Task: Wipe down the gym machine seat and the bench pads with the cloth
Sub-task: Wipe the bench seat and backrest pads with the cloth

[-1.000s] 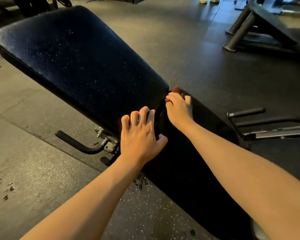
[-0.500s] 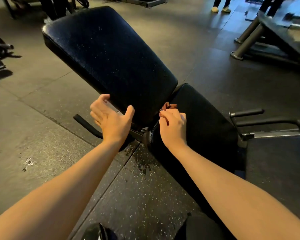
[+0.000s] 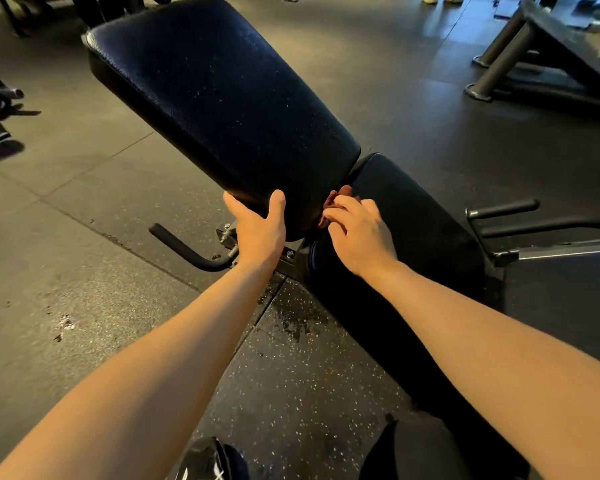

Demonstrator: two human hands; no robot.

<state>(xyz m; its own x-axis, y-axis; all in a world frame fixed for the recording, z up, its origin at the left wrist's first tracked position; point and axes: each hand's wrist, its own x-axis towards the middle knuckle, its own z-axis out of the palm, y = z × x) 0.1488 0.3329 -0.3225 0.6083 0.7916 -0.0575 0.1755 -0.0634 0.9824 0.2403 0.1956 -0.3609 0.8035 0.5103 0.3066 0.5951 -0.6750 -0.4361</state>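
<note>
Adjustable bench seen from above, 2 black pads: the long back pad [image 3: 222,98] is tilted up w/ its far end raised, and the seat pad [image 3: 420,223] sits lower, just beside its near end. L hand [image 3: 258,226] grips the near lower corner of the back pad, thumb up on the pad's face, fingers wrapped under the edge. R hand [image 3: 357,233] is clenched around a reddish-brown cloth [image 3: 335,202], bunched up and pressed into the gap between back pad & seat pad; only a small bit of cloth shows past the fingers, touching both pads as far as can be seen. Back pad surface has fine pale specks scattered over it. Below the L hand, the frame's black curved handle [image 3: 187,247] sticks out toward the left, w/ bolts and a bracket beside it. Right of the seat pad, 2 black bars [image 3: 506,206] and a grey rail. Floor [image 3: 84,220] is dark rubber tile, speckled, w/ a wet-looking patch under the bench hinge. Another machine's grey frame [image 3: 506,53] stands at top right, well apart. Pair of pale shoes at top edge, someone standing.
</note>
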